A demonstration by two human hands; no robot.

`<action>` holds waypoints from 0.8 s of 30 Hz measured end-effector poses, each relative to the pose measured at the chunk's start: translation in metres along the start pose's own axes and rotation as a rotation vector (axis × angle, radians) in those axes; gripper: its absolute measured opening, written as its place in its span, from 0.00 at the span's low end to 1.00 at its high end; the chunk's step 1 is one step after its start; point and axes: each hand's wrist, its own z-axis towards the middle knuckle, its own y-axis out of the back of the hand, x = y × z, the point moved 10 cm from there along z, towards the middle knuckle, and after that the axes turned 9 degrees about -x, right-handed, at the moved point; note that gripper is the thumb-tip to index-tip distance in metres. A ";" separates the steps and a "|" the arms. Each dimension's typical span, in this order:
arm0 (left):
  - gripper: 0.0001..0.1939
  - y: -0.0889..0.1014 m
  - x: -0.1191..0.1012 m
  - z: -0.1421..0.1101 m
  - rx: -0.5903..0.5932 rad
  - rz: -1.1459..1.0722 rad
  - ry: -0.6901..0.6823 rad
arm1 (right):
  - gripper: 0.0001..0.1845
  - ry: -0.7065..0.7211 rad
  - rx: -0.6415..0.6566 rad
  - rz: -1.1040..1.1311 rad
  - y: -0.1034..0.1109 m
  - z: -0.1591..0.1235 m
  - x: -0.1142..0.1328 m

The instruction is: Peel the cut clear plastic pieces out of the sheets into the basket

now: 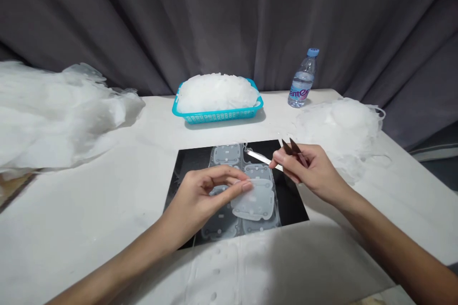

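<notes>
Head view: in left grip, just below centre, pinching a translucent rounded plastic piece, partly hiding clear moulded plastic sheeting. In right grip, right of centre, clasping a slim white tool and half-hidden dark pointed snips. Cutting off white plastic heap at left edge.

Dark grey curtain in long folds behind a white table, shadowed toward the front.
</notes>
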 end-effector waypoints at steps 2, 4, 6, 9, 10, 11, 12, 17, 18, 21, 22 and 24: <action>0.06 0.000 0.001 0.000 -0.002 0.001 0.000 | 0.16 0.000 0.050 -0.017 -0.006 -0.003 -0.001; 0.06 0.000 0.001 0.000 0.002 0.014 -0.008 | 0.14 -0.002 0.089 -0.007 -0.014 -0.008 -0.003; 0.06 -0.002 0.000 -0.001 0.015 0.025 -0.024 | 0.14 0.001 0.106 0.012 -0.022 -0.013 -0.005; 0.05 -0.003 -0.002 -0.001 0.023 0.033 -0.040 | 0.14 -0.017 0.123 0.035 -0.031 -0.016 -0.009; 0.05 -0.003 -0.002 -0.001 0.023 0.035 -0.039 | 0.16 -0.031 0.123 0.049 -0.033 -0.015 -0.011; 0.04 -0.004 -0.002 -0.001 0.024 0.039 -0.034 | 0.18 -0.046 0.111 0.068 -0.032 -0.013 -0.012; 0.04 -0.004 -0.001 -0.001 0.023 0.040 -0.027 | 0.22 -0.059 0.086 0.090 -0.029 -0.009 -0.014; 0.06 -0.003 0.000 0.000 0.008 0.048 -0.006 | 0.28 -0.067 -0.029 0.095 -0.001 0.006 -0.015; 0.06 -0.002 0.001 0.000 0.004 0.050 -0.007 | 0.26 -0.052 -0.005 0.055 -0.002 0.005 -0.013; 0.05 -0.002 0.001 0.000 0.005 0.056 -0.013 | 0.20 -0.021 0.071 -0.038 -0.012 -0.003 -0.009; 0.06 -0.002 0.000 0.000 0.007 0.058 -0.019 | 0.18 -0.024 0.082 -0.039 -0.017 -0.007 -0.008; 0.06 -0.002 -0.002 -0.001 0.011 0.060 -0.035 | 0.18 -0.047 0.103 -0.012 -0.026 -0.012 -0.009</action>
